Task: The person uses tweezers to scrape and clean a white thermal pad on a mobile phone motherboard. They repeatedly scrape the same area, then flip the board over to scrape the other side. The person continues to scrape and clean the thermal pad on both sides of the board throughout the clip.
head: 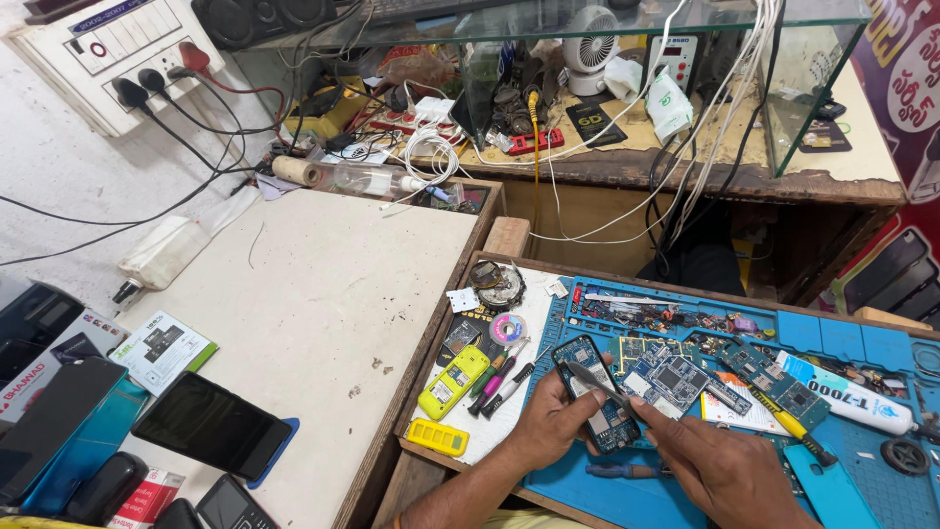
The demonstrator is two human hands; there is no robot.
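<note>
White worktop (323,284), left: dark phones, one black phone (211,425) lying face up on a blue pad near the front edge; a small printed box (162,350) just beside it.

Wooden tray (446,338), centre: yellow phone body (453,381) lying tilted; a yellow battery (438,436) near it at the front; pens and screwdrivers (501,380) just to its right.

Left hand (553,423): fingers curled around a blue circuit board (593,392), holding it above the blue work mat (627,495).

Right hand (720,468): fingers pinched narrow on metal tweezers (599,385), whose tips touch the board.

Mat, right: further loose circuit boards (676,377); a yellow-handled screwdriver (791,428); a white tube (862,402) lying flat, well apart from the hands.
</note>
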